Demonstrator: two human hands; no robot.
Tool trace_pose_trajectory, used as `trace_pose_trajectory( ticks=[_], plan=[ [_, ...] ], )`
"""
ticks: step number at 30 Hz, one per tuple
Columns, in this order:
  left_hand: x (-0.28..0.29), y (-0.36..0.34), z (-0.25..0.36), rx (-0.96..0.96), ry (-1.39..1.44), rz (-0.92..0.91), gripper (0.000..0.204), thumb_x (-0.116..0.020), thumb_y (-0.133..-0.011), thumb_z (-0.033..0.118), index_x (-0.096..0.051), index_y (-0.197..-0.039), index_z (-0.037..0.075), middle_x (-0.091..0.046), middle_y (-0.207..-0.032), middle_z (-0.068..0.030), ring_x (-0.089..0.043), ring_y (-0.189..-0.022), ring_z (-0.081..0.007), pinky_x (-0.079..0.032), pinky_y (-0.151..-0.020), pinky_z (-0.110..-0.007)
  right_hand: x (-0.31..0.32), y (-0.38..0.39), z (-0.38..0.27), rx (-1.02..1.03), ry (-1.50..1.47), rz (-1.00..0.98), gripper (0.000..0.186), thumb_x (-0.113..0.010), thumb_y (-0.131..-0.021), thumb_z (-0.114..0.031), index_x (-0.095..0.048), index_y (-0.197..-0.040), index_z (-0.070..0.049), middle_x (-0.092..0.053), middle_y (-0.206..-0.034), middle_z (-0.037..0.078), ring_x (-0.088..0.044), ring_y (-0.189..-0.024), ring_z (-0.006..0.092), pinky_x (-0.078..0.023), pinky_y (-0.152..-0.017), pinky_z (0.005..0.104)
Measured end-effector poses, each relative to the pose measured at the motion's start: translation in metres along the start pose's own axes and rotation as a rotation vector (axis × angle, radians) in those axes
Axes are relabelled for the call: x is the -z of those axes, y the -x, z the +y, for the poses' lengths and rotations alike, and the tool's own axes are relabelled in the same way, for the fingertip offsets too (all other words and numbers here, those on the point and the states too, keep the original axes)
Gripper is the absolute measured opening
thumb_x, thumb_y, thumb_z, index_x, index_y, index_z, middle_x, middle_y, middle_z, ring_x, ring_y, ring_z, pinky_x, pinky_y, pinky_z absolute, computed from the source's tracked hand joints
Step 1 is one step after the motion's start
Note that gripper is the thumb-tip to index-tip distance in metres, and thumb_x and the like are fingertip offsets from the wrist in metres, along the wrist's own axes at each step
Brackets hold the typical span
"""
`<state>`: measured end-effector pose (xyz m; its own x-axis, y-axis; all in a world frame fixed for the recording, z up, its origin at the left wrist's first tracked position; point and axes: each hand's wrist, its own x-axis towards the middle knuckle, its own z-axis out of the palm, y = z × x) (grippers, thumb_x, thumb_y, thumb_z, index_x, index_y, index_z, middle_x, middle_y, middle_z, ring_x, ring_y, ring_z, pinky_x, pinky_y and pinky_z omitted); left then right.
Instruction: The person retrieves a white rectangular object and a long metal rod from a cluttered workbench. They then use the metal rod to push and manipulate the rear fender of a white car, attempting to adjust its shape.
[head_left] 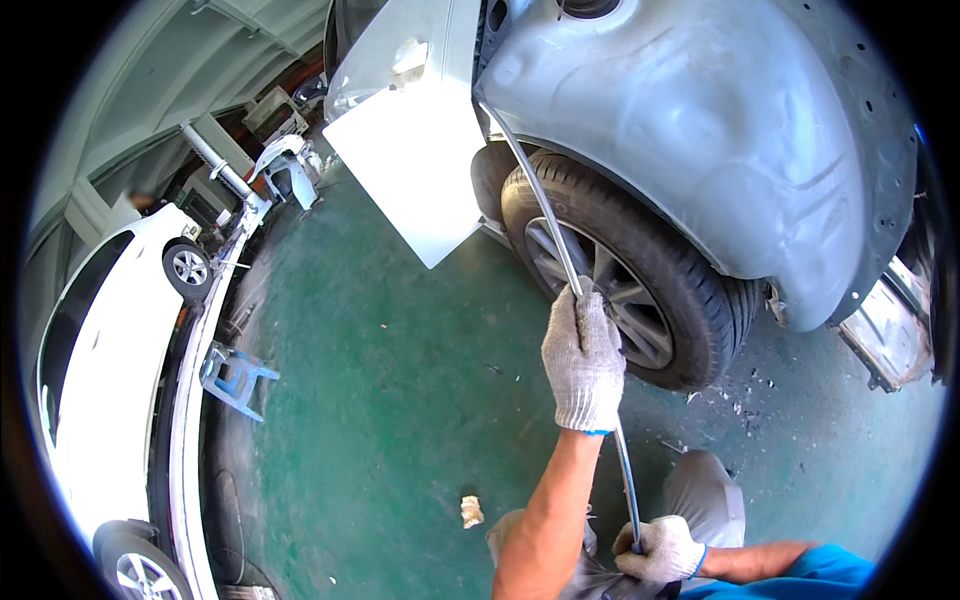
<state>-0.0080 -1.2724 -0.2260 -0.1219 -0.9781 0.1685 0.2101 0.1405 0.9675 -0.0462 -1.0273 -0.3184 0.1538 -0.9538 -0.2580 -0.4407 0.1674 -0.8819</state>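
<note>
A long thin metal bar [541, 199] slants from my lap up to the car. My left hand [586, 355], in a white knitted glove, is wrapped round its middle, in front of the wheel. My gloved right hand [662, 550] is closed on the bar's lower end beside my knee. The bar's upper tip meets the body edge at the front of the wheel arch; how it touches there is too small to tell. The grey-blue, dented body panel [690, 140] curves over the tyre [700, 310] on its spoked rim.
A car door [440, 50] with a bright white lower area [405, 175] stands left of the wheel. Farther left are a blue stool [237, 380] and a white car [115, 350] on a rail-like frame. Crumbs of debris and a crumpled scrap [471, 511] lie on the green floor [370, 400].
</note>
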Motion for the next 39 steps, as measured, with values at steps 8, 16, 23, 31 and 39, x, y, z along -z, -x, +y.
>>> trace_pose_trajectory(
  ticks=[8,16,23,31,39],
  plan=[
    [0.016,-0.006,-0.005,0.007,-0.061,-0.017,0.027,-0.059,-0.108,0.026,-0.064,-0.124,0.006,-0.053,-0.064,0.0028,-0.048,-0.047,-0.0051,-0.041,-0.041,-0.023,-0.026,-0.016,0.013,-0.034,0.045,-0.031,0.023,-0.078,-0.083,-0.033,-0.075,-0.094,-0.014,-0.075,-0.077,0.009,-0.075,-0.07,0.0245,-0.058,-0.066,0.0353],
    [0.008,0.025,0.005,0.145,0.12,-0.059,0.031,-0.058,-0.109,0.03,-0.063,-0.128,0.006,-0.051,-0.061,0.0027,-0.047,-0.044,-0.0067,-0.04,-0.038,-0.024,-0.004,0.01,0.001,-0.041,0.166,0.057,0.025,-0.074,-0.084,-0.033,-0.073,-0.094,-0.011,-0.074,-0.074,0.01,-0.075,-0.069,0.029,-0.061,-0.067,0.0383],
    [0.006,0.02,0.006,0.11,0.117,-0.045,0.03,-0.058,-0.109,0.031,-0.064,-0.124,0.006,-0.05,-0.062,0.0028,-0.046,-0.043,-0.0064,-0.038,-0.037,-0.025,-0.005,0.009,-0.001,-0.019,0.171,0.078,0.025,-0.074,-0.084,-0.033,-0.073,-0.095,-0.011,-0.073,-0.074,0.011,-0.075,-0.069,0.0308,-0.06,-0.066,0.0396],
    [0.003,0.017,-0.007,0.033,0.041,-0.005,0.028,-0.058,-0.109,0.03,-0.064,-0.122,0.006,-0.051,-0.062,0.0031,-0.048,-0.044,-0.0059,-0.038,-0.037,-0.024,0.001,0.005,0.006,-0.035,0.11,0.019,0.024,-0.075,-0.083,-0.032,-0.073,-0.095,-0.011,-0.074,-0.076,0.01,-0.076,-0.072,0.0283,-0.06,-0.068,0.0374],
    [0.006,0.008,-0.027,-0.081,-0.099,0.021,0.024,-0.059,-0.108,0.029,-0.065,-0.115,0.007,-0.049,-0.062,0.0045,-0.046,-0.045,-0.0047,-0.038,-0.038,-0.023,0.006,-0.009,0.014,-0.048,0.052,-0.072,0.023,-0.071,-0.085,-0.037,-0.073,-0.096,-0.017,-0.074,-0.078,0.006,-0.075,-0.073,0.0291,-0.059,-0.068,0.0385]
  ],
)
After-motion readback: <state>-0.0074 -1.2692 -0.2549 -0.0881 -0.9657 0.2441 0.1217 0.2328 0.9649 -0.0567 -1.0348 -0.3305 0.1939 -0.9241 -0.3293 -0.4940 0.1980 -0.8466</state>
